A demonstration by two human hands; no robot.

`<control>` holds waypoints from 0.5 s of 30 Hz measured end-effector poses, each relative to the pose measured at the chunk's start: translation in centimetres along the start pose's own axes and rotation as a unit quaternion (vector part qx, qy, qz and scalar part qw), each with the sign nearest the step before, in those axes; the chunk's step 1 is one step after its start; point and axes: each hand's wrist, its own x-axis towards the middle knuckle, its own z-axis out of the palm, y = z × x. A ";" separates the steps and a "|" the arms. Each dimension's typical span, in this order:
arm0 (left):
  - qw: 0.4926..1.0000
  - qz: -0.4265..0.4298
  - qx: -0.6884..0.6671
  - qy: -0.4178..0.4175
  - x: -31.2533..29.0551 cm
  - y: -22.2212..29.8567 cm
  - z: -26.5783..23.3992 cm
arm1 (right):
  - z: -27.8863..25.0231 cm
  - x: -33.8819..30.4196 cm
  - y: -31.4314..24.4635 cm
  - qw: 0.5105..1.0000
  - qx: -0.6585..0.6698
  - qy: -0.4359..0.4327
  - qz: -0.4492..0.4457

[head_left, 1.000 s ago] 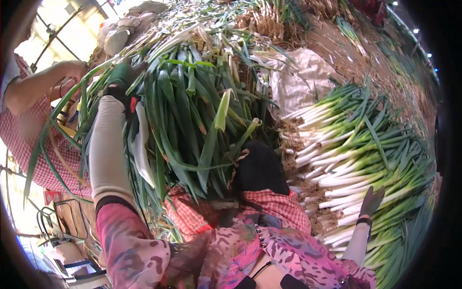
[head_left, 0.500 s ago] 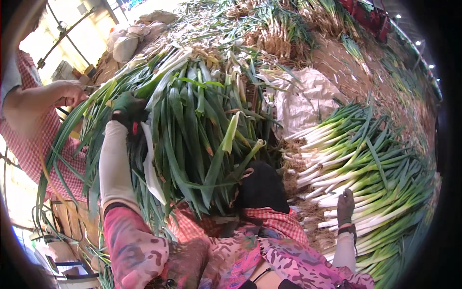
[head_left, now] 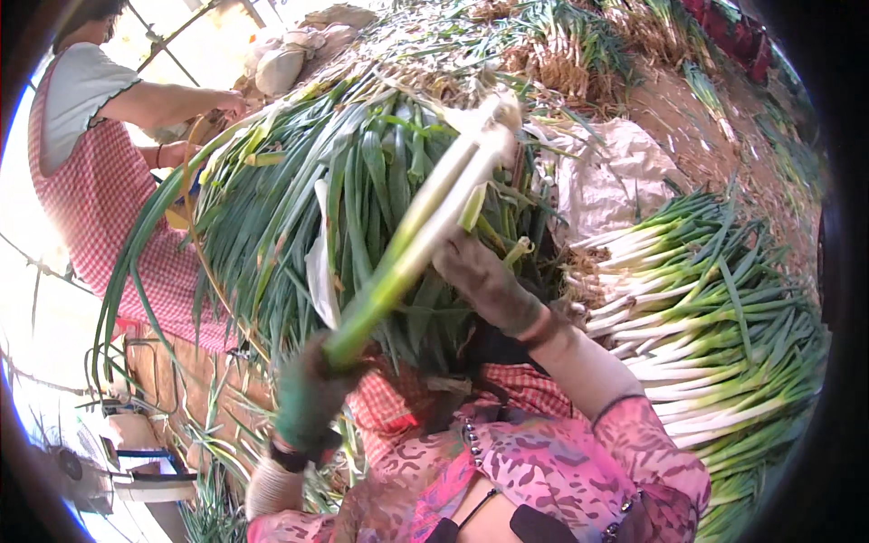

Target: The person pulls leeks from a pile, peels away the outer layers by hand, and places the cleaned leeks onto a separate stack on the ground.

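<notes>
A worker's left hand (head_left: 312, 389), in a green-backed glove, grips the leafy end of a few long green onions (head_left: 434, 208), having left its place among the leaves of the big heap (head_left: 262, 222) half a second ago. The stalks now slant up and rightward before the worker, white ends highest; attention has passed from heap to small clutch. The right hand (head_left: 489, 281), earlier over the laid-out row (head_left: 706, 312), is now at the white shafts, though blur leaves it unclear whether its fingers are closed on them. At far left, a co-worker (head_left: 100, 190) in a checked apron reaches toward the far side of the heap, whose middle the raised stalks partly hide. Farther right lie a crumpled pale sack (head_left: 615, 167) and the row, its root ends partly screened by the worker's right forearm (head_left: 588, 366).
</notes>
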 end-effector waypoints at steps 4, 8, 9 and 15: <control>0.969 0.073 0.061 -0.229 -1.9 -0.4 1.4 | -1.8 -0.3 5.1 0.997 -0.066 0.038 -0.005; 0.973 0.140 -0.125 -0.130 1.6 -0.1 3.4 | 0.8 -2.5 4.1 0.991 0.097 0.031 0.087; 0.973 0.139 -0.127 -0.131 2.3 1.0 5.1 | 1.7 -3.2 3.2 0.997 0.017 0.047 0.054; 0.855 -0.074 -0.425 -0.287 5.0 0.3 10.0 | -0.2 -3.0 -1.0 0.973 -0.170 0.145 -0.065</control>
